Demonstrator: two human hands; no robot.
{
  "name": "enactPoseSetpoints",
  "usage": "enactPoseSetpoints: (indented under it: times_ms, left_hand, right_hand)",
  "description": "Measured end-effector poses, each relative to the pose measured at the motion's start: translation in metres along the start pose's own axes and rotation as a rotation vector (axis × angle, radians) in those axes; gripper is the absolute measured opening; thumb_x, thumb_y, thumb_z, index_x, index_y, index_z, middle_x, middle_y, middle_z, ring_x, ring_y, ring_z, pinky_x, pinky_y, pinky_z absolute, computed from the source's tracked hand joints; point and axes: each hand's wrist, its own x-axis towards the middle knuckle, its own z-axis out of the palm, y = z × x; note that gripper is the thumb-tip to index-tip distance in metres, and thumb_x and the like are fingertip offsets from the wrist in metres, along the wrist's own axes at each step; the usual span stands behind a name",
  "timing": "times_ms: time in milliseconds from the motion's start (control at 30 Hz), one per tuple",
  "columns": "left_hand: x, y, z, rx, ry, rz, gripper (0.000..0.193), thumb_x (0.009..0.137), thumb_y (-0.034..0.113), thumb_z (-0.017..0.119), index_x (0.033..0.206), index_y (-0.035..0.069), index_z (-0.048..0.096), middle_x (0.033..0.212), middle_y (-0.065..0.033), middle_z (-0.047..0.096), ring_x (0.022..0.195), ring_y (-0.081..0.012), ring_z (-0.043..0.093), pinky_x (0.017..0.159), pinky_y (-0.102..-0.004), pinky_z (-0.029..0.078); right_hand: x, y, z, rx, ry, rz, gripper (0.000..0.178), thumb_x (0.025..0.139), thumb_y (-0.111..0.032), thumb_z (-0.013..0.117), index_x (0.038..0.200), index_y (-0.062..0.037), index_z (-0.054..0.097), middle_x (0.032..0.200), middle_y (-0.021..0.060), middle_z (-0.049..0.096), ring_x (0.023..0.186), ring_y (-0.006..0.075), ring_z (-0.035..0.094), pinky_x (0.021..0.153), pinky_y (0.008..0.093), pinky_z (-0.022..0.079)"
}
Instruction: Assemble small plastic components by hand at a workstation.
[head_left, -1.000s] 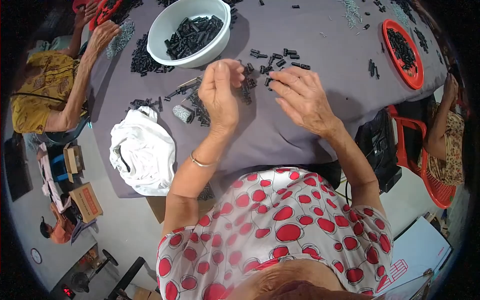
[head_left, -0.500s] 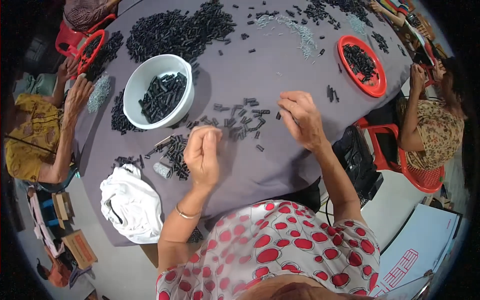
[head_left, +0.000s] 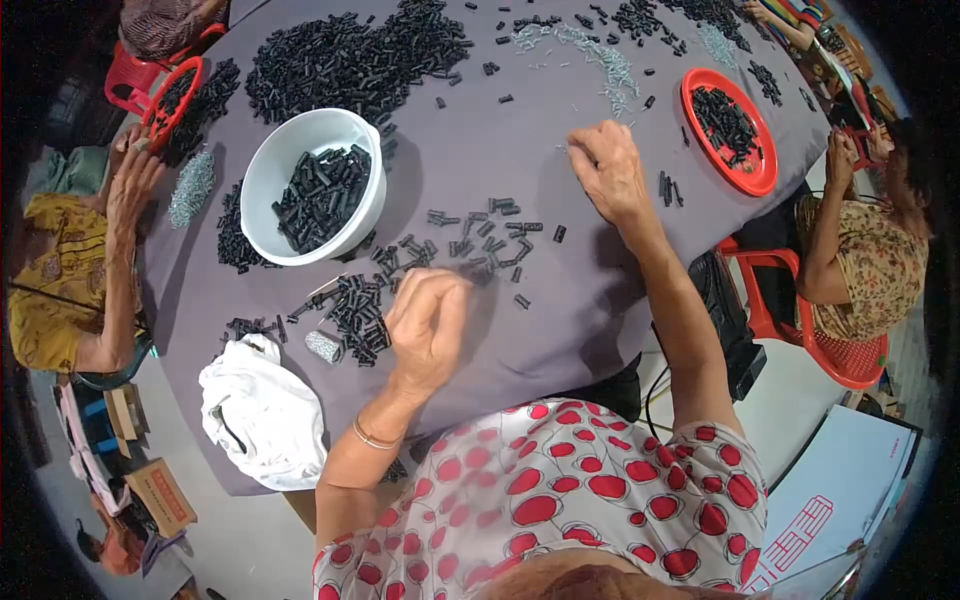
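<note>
My left hand (head_left: pixel 428 325) is closed in a loose fist above the near side of the table; whatever its fingers hold is hidden. Farther out, my right hand (head_left: pixel 610 172) has its fingers curled and pressed together, close to a scatter of small silvery metal pieces, perhaps screws or pins (head_left: pixel 608 68). I cannot make out anything in its fingertips. Between and beyond the hands lie loose short black tubular plastic parts (head_left: pixel 487 232). A denser cluster of similar black parts (head_left: pixel 358 318) sits left of my left hand, beside a small clump of silvery pieces (head_left: pixel 324 346).
A white bowl (head_left: pixel 262 225) of black parts stands at the left, before a large black heap (head_left: pixel 340 65). A red tray (head_left: pixel 765 170) with more parts lies at the right. White cloth (head_left: pixel 262 415) rests on the near left edge. Co-workers sit on both sides.
My right hand has moved away from me, toward the silvery pieces. My left hand has shifted a little to the right and nearer. Both remain closed.
</note>
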Motion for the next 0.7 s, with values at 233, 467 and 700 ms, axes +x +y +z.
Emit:
enactPoseSetpoints:
  times_ms: [233, 467, 700]
  left_hand:
    - [-0.001, 0.002, 0.001, 0.012, -0.019, 0.052, 0.004, 0.077, -0.006, 0.059, 0.080, -0.003, 0.058, 0.075, -0.0120, 0.059, 0.067, -0.0261, 0.056, 0.062, -0.0329, 0.046]
    - [-0.003, -0.002, 0.003, -0.010, 0.007, 0.073, 0.002, 0.081, -0.003, 0.059, 0.084, -0.002, 0.059, 0.079, -0.0105, 0.061, 0.069, -0.0186, 0.056, 0.062, -0.0272, 0.045]
    - [-0.002, -0.002, 0.006, -0.238, -0.002, -0.194, 0.009, 0.084, -0.003, 0.060, 0.093, -0.003, 0.059, 0.092, -0.0050, 0.057, 0.075, -0.0072, 0.055, 0.064, -0.0200, 0.045]
  right_hand:
    - [0.004, 0.005, 0.011, -0.062, -0.068, 0.048, 0.011, 0.075, -0.015, 0.063, 0.082, -0.0063, 0.062, 0.081, 0.0098, 0.057, 0.083, 0.0299, 0.053, 0.072, 0.0425, 0.044]
    - [-0.023, -0.063, -0.016, 0.351, -0.034, 0.084, 0.011, 0.071, -0.001, 0.064, 0.080, -0.0046, 0.057, 0.075, 0.0074, 0.057, 0.072, 0.0262, 0.056, 0.065, 0.0358, 0.046]
    - [-0.041, -0.101, -0.012, 0.621, -0.176, -0.132, 0.024, 0.069, 0.006, 0.066, 0.086, -0.0051, 0.053, 0.077, 0.0068, 0.058, 0.070, 0.0232, 0.056, 0.061, 0.0315, 0.046]
